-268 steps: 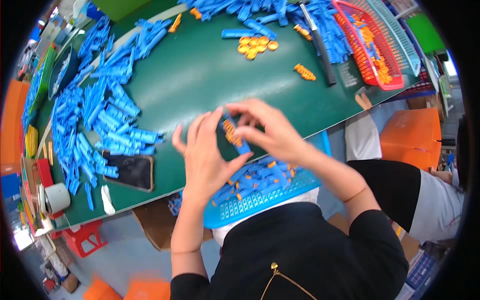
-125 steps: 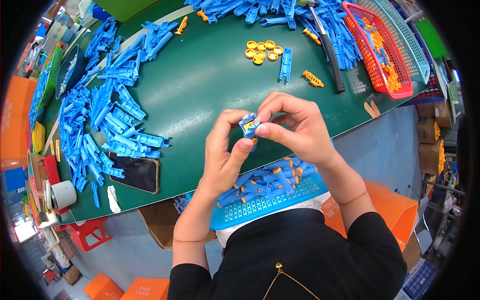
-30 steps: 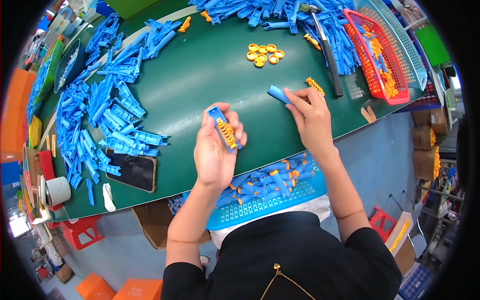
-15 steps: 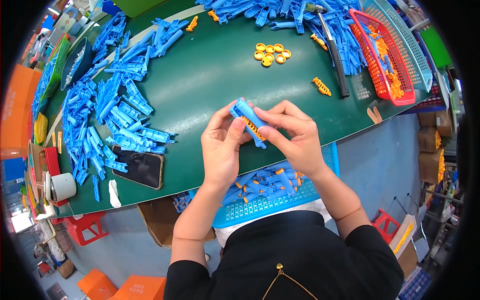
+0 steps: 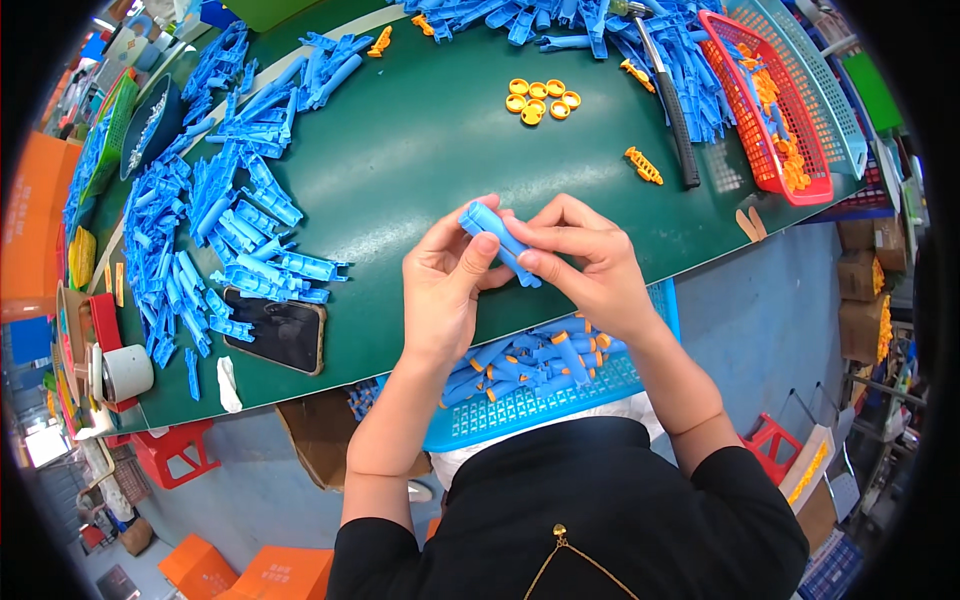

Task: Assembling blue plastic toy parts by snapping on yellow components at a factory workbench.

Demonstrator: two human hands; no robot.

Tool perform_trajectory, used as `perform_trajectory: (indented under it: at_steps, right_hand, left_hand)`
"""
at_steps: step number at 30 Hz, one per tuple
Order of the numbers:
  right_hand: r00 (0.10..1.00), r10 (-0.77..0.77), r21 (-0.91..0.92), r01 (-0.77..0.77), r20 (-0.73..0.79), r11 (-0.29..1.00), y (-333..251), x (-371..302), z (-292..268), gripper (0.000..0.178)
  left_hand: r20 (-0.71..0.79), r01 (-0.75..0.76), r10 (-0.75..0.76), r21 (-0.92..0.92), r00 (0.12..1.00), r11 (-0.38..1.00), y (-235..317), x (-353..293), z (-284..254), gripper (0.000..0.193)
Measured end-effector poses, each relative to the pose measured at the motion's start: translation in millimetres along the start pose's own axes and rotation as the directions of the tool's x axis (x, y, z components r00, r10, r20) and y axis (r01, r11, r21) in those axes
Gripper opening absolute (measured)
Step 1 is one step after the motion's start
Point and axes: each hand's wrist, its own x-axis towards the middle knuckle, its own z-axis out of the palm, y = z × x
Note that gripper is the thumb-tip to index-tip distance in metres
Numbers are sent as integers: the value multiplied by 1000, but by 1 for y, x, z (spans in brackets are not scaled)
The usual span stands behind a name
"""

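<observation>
Both my hands hold one blue plastic tube (image 5: 503, 245) above the table's near edge. My left hand (image 5: 446, 285) pinches its upper left end between thumb and fingers. The thumb and fingers of my right hand (image 5: 590, 262) press on its right side. The two blue halves lie together, and no orange shows between them from here. Below my hands, a light-blue basket (image 5: 500, 430) contains several blue tubes with orange ends. Farther off on the green table (image 5: 420, 130) lie several round yellow-orange caps (image 5: 536, 90) and a ribbed orange insert (image 5: 644, 166).
Loose blue half-shells (image 5: 235, 215) are heaped at left, more (image 5: 690, 90) at far right. A hammer (image 5: 672, 110) with a black handle lies beside a red basket (image 5: 770, 120) of orange and blue parts. At left are a phone (image 5: 275, 332), a white cup (image 5: 128, 372) and a dark bowl (image 5: 150, 130).
The blue tube has closed: half a second ago an orange ribbed insert showed between its two halves, and now it is covered. My hands have barely moved.
</observation>
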Motion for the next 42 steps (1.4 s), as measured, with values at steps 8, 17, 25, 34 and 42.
perform_trajectory:
  at_steps: [8,17,25,34,42]
  right_hand:
    - [968,202,185,-229,151,956,-10,7,-17,28]
    - [998,15,-10,-14,55,1000,-7,2,2,29]
    - [983,-135,-174,113,-121,978,-2,-10,19,32]
    - [950,311,588,-237,-26,773,-2,-7,6,37]
    - [924,382,613,-287,-26,736,-5,-9,-2,27]
  left_hand:
    - [8,10,-10,-24,1000,1000,0,-2,4,46]
    - [15,8,-9,55,1000,998,0,-1,-3,41]
    - [17,-171,179,-219,984,961,-9,-5,-1,30]
    - [62,-463,460,55,886,885,-6,-7,3,33]
    - [294,-676,622,470,726,567,-4,-4,3,29]
